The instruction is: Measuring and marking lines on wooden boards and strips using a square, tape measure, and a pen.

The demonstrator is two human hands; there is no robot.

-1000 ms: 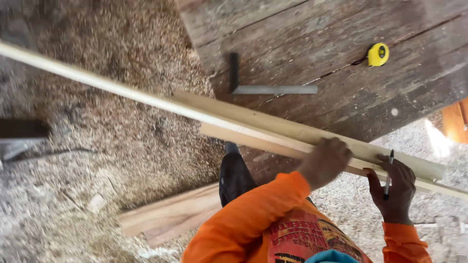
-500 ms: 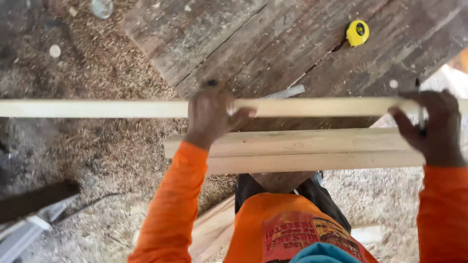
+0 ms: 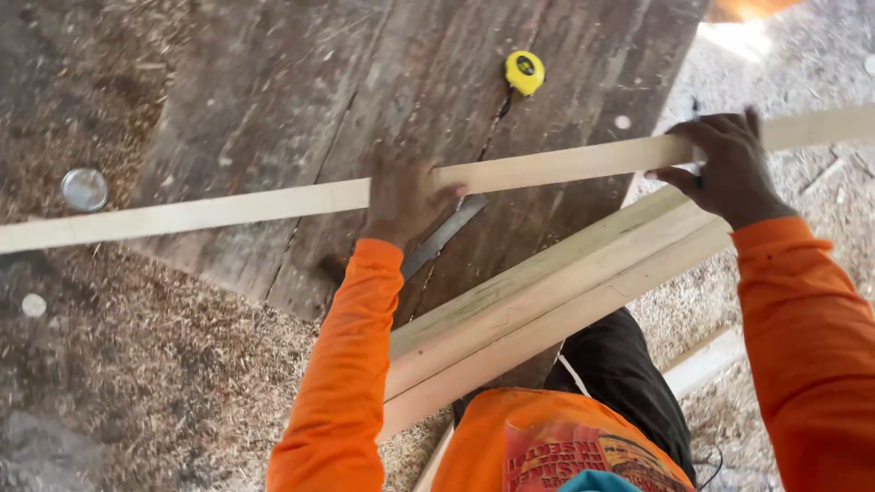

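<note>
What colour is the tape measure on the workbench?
Yellow with a dark centre; the tape measure shows in the head view.

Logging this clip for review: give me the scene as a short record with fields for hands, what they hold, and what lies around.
left hand: grips the long strip near its middle
right hand: grips the same strip further right; a dark thin object, unclear, is by the fingers
strip: pale wood, held across the table
planks: pale, stacked, lying aslant under the arms
tape measure: yellow, on the table
square: metal, partly under the left hand
ground: sawdust
</note>
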